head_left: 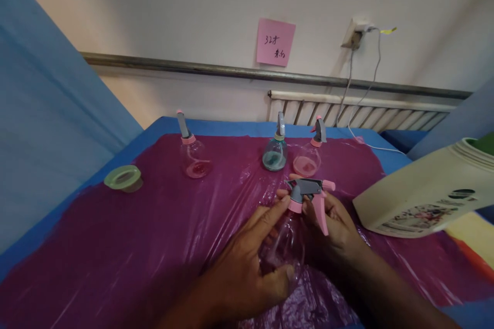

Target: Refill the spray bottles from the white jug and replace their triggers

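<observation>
A clear pink spray bottle (287,247) with a grey and pink trigger head stands upright between my hands near the front of the table. Wrapped about its body is my left hand (257,262), its index finger reaching up to the pink collar. My right hand (335,221) is closed around the far side of the trigger head, and some of its fingers are hidden behind it. Beyond them stand a teal spray bottle (275,157) and another pink spray bottle (307,159), each with a little liquid inside. A third pink spray bottle (196,159) is farther left.
On the left sits a small green bowl (123,179). At right a large cream jug (424,195) leans close to my right forearm. Purple plastic sheeting (154,226) covers the blue table. A cable (376,72) hangs from the wall socket, above a radiator (363,107).
</observation>
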A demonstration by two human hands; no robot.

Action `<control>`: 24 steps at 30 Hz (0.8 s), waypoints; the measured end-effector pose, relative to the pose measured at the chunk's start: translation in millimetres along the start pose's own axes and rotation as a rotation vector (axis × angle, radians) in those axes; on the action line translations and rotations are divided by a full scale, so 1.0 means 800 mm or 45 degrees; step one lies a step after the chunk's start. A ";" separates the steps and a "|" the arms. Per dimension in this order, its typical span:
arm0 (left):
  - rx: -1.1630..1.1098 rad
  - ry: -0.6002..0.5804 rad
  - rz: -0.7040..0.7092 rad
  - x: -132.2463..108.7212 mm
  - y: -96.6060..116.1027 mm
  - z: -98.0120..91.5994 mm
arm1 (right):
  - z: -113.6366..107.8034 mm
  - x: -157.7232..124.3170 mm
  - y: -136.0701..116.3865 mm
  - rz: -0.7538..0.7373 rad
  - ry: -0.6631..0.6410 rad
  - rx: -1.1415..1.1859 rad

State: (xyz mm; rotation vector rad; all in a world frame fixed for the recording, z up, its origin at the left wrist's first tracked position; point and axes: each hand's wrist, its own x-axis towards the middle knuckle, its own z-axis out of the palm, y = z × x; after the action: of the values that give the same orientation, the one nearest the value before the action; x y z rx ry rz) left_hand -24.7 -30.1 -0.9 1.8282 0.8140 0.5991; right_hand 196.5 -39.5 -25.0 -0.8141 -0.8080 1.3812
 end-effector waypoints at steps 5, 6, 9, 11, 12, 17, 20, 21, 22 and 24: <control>0.059 -0.013 -0.020 0.000 -0.004 0.000 | -0.001 0.008 -0.006 0.039 0.018 -0.010; 0.086 -0.015 -0.020 0.000 -0.005 0.001 | -0.001 0.009 -0.005 0.021 0.012 -0.005; 0.141 -0.027 -0.013 0.000 -0.008 0.002 | -0.003 0.009 0.000 0.026 -0.029 -0.008; 0.139 -0.036 -0.014 0.000 -0.009 0.002 | -0.004 0.008 0.003 0.046 -0.052 -0.032; 0.128 -0.037 -0.014 0.000 -0.010 0.001 | -0.005 0.007 0.003 0.041 -0.064 -0.040; 0.039 -0.019 -0.038 -0.003 -0.012 -0.007 | -0.003 0.004 -0.009 -0.072 -0.159 0.007; 0.015 -0.031 -0.040 -0.004 -0.010 -0.008 | 0.000 0.001 -0.016 -0.060 -0.147 0.002; 0.010 -0.036 -0.029 -0.004 -0.008 -0.008 | 0.001 0.000 -0.018 -0.047 -0.130 -0.009; 0.007 -0.043 -0.016 -0.004 -0.007 -0.007 | 0.001 0.000 -0.019 -0.037 -0.117 -0.025; 0.002 -0.058 0.004 -0.003 -0.005 -0.006 | -0.001 0.000 -0.020 -0.015 -0.107 -0.061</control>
State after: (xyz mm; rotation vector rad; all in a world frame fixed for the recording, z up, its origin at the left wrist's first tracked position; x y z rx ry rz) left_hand -30.8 -28.0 -2.7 1.8380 0.7820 0.5572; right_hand 205.1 -39.8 -11.9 -0.7914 -0.9130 1.3977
